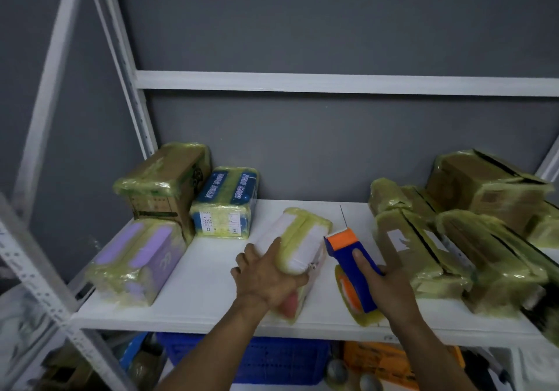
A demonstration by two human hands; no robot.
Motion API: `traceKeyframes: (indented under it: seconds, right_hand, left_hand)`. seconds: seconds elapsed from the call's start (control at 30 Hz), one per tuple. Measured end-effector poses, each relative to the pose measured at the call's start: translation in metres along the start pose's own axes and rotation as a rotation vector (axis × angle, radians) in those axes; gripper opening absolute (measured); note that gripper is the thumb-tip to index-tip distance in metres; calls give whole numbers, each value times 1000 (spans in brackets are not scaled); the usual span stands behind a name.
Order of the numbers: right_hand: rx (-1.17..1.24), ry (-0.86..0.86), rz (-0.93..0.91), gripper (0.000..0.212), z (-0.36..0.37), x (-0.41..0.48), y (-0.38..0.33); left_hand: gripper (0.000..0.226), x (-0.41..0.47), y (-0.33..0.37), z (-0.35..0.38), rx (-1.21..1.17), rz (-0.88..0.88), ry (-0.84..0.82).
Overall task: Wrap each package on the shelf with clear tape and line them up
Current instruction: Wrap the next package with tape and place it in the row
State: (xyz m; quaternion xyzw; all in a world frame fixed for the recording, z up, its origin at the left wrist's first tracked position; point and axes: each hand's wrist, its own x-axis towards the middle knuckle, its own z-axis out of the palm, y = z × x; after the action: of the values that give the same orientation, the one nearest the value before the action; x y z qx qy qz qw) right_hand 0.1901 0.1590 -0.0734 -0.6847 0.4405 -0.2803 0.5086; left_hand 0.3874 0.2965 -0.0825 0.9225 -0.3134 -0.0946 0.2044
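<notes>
Under the shelf it's dim and mushy: a blue crate and an orange crate, both half hidden by the forearms and the shelf's front edge. The left hand covers the near end of the white package, which lies mid-shelf, angled away. It grips that end, fingers laid over the top and thumb hooked round.

The right hand has its fingers clamped on the tape dispenser, whose orange nose is right beside the package.

Further back on the left sit a purple package, a blue package and a cardboard box. The wrapped pile on the right blurs out and runs off frame.
</notes>
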Motion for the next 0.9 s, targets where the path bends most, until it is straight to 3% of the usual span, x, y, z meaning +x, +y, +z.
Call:
traceKeyframes:
  seconds: [0.17,0.47,0.53,0.6,0.7,0.9]
  right_hand:
    - [-32,-88,-33,69,30,-1,-7]
    - [-55,-297,-53,59,103,-5,-29]
    - [-66,-328,-68,59,112,-5,-35]
    - [-82,-362,-83,60,121,-6,-39]
    - [-91,-413,-78,60,129,-6,-41]
    - [-91,-448,-71,65,134,1,-40]
  left_hand:
    - [111,-37,-49,-3,21,-97,244]
    - [113,-47,-104,-39,-21,-361,336]
    - [102,-45,-112,-40,10,-327,344]
    - [92,-44,-114,-35,77,-181,330]
    - [81,-41,-114,-24,173,-1,183]
    - [83,-20,-122,-41,162,-53,106]
